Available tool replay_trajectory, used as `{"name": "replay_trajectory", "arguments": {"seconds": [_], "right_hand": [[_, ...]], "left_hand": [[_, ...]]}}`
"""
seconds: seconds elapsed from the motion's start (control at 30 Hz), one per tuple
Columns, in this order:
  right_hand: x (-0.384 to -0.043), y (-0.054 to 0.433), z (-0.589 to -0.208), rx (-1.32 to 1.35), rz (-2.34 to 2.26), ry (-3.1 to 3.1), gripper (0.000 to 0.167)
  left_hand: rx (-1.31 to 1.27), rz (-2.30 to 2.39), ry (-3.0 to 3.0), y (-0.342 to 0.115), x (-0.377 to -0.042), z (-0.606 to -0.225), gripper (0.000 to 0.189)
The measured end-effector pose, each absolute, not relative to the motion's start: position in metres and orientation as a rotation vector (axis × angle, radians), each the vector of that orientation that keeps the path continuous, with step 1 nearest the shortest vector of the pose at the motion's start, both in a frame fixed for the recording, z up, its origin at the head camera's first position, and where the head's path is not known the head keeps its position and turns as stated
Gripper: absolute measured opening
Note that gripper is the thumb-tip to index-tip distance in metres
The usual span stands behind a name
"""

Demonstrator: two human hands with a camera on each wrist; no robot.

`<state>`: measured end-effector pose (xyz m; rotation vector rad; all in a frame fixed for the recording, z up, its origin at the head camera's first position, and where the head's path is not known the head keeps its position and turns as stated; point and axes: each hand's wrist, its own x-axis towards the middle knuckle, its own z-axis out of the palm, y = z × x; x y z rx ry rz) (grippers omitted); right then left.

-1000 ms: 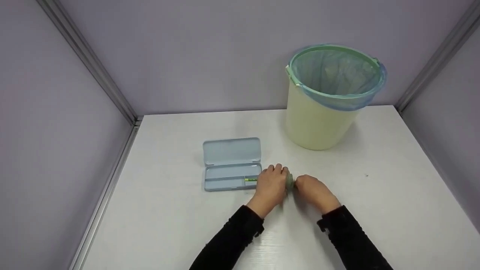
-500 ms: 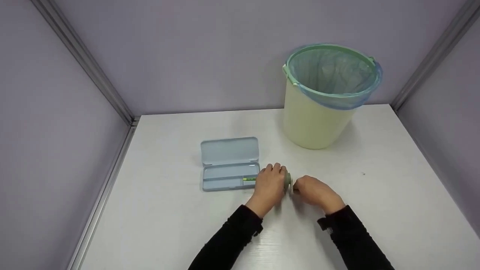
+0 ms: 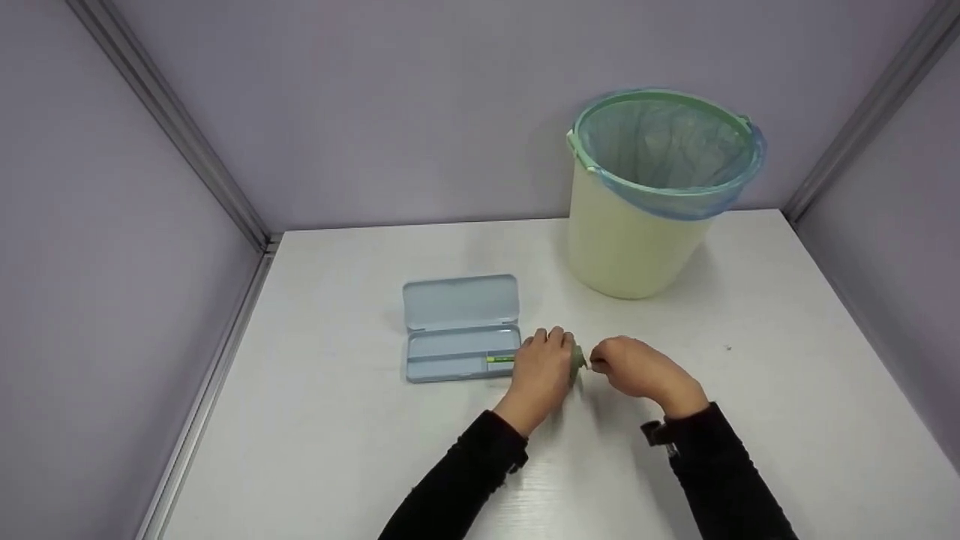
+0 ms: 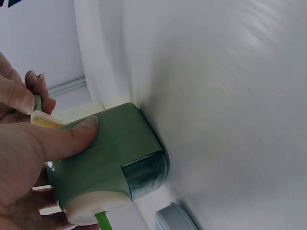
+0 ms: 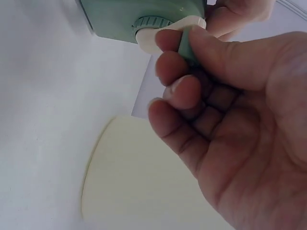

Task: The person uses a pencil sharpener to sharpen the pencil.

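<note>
My left hand point(image 3: 541, 373) holds a green crank pencil sharpener point(image 4: 108, 148) on the white table, thumb along its side. From the sharpener's cream front sticks a green pencil point(image 4: 102, 221), its other end lying over the pencil case point(image 3: 448, 367). A dark see-through window point(image 4: 146, 173) shows on the sharpener's body. On the opposite side, my right hand point(image 3: 639, 369) pinches the small green knob point(image 5: 186, 48) of the cream crank arm point(image 5: 165, 32) between thumb and fingers. In the head view the left hand hides most of the sharpener.
The light-blue pencil case lies with its lid point(image 3: 461, 302) folded back. A pale yellow bin point(image 3: 637, 247) with a blue liner point(image 3: 679, 202) stands at the back right. A dark speck point(image 3: 728, 347) lies on the table point(image 3: 337, 435). Grey-purple panels surround the table.
My right hand has swung a little up and to the right, with the crank in a different position. The left hand stays on the sharpener. The head view has shifted slightly.
</note>
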<state>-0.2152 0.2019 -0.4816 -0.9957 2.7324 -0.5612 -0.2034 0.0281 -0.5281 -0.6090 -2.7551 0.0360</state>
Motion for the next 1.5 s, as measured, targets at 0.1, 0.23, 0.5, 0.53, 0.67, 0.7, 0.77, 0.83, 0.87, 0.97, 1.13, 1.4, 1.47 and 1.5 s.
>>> {"name": "replay_trajectory", "arguments": {"seconds": [0.1,0.23,0.5,0.53,0.67,0.7,0.77,0.83,0.87,0.97,1.13,1.4,1.47,1.5], "right_hand": [[-0.220,0.204,-0.480,-0.963,-0.607,2.755,0.010],[-0.225,0.205,-0.479,-0.912,-0.658,2.775,0.011],[-0.235,0.205,-0.481,-0.910,-0.717,2.803,0.013],[-0.236,0.204,-0.482,-0.903,-0.724,2.804,0.014],[-0.244,0.203,-0.486,-0.877,-0.740,2.835,0.014],[-0.246,0.203,-0.488,-0.864,-0.738,2.845,0.014],[-0.250,0.202,-0.491,-0.850,-0.722,2.863,0.014],[-0.254,0.202,-0.494,-0.830,-0.703,2.867,0.015],[-0.256,0.202,-0.495,-0.816,-0.693,2.864,0.016],[-0.261,0.201,-0.498,-0.773,-0.666,2.854,0.018],[-0.264,0.199,-0.505,-0.717,-0.636,2.825,0.020],[-0.265,0.197,-0.513,-0.745,-0.576,2.846,0.018],[-0.265,0.196,-0.514,-0.738,-0.555,2.847,0.018],[-0.266,0.195,-0.514,-0.730,-0.545,2.845,0.019]], "left_hand": [[-0.616,0.049,-2.723,0.028,-0.204,-0.529,0.034],[-0.640,0.052,-2.722,0.027,-0.204,-0.529,0.036],[-0.636,0.048,-2.727,0.025,-0.206,-0.529,0.037],[-0.635,0.049,-2.720,0.025,-0.206,-0.529,0.037],[-0.642,0.045,-2.701,0.025,-0.206,-0.529,0.038],[-0.646,0.046,-2.700,0.025,-0.206,-0.529,0.039],[-0.657,0.047,-2.704,0.026,-0.206,-0.529,0.042],[-0.666,0.047,-2.711,0.026,-0.206,-0.529,0.044],[-0.670,0.047,-2.717,0.026,-0.205,-0.529,0.046],[-0.667,0.047,-2.730,0.027,-0.205,-0.528,0.046],[-0.667,0.039,-2.748,0.027,-0.205,-0.528,0.045],[-0.671,0.032,-2.755,0.027,-0.205,-0.531,0.050],[-0.671,0.025,-2.761,0.027,-0.205,-0.531,0.052],[-0.671,0.022,-2.765,0.026,-0.205,-0.531,0.053]]}}
